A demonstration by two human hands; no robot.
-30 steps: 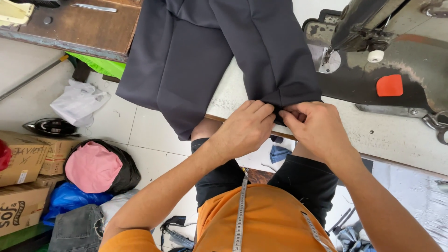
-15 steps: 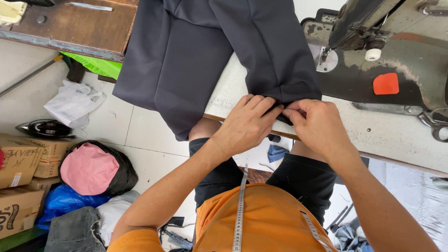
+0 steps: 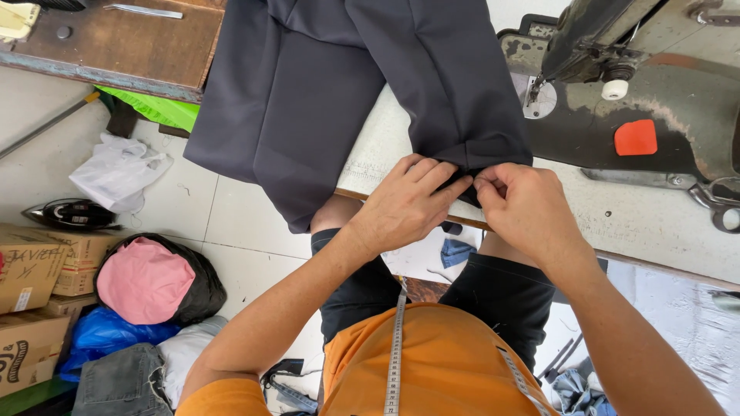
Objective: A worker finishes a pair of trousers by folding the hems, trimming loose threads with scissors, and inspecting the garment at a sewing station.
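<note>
White sewing table [image 3: 617, 223], dark trousers [image 3: 370, 85] laid on it, a folded hem pinched at the near edge.

The trouser leg hem [image 3: 482, 154] was held at the table's front edge, beside the old sewing machine [image 3: 640, 100]. The left hand [image 3: 408, 204] and right hand [image 3: 524, 208] were pressed close together, fingertips clamped on the folded cloth between them. The leg's long line was stretched straight away from the hands, up the table. Both hands were equally near. Boxes [image 3: 31, 266] and a pink bundle [image 3: 142, 279] were seen on the floor.
</note>
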